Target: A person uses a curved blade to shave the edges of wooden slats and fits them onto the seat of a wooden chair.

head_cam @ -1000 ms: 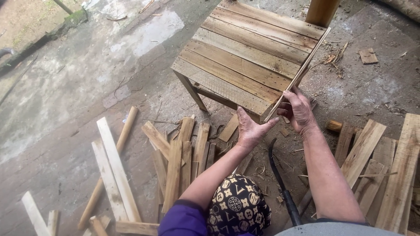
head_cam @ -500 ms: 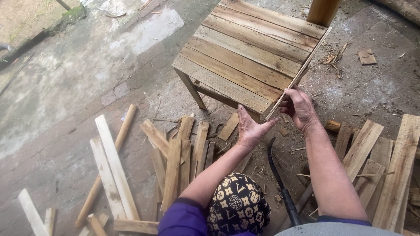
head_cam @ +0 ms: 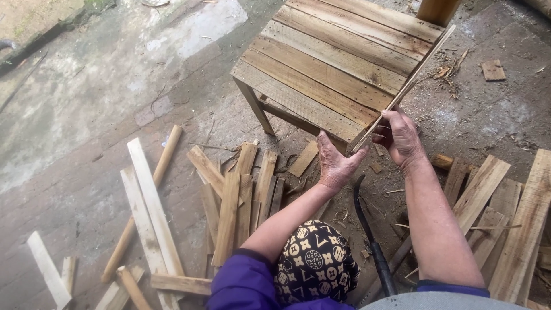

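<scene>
Head view: a person's right hand (head_cam: 400, 136) grasps the near end of a thin wooden strip (head_cam: 408, 85) laid along the right edge of a slatted wooden table (head_cam: 327, 69), its long axis running up and away toward the far corner. The left hand (head_cam: 336, 163) hovers spread and empty just beside that near end. Loose offcuts (head_cam: 232, 195) and a dark-handled tool (head_cam: 370, 229) lie on the ground below.

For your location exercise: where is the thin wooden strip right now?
In the head view, the thin wooden strip lies along the slatted table's right edge, its near end between both hands.
</scene>
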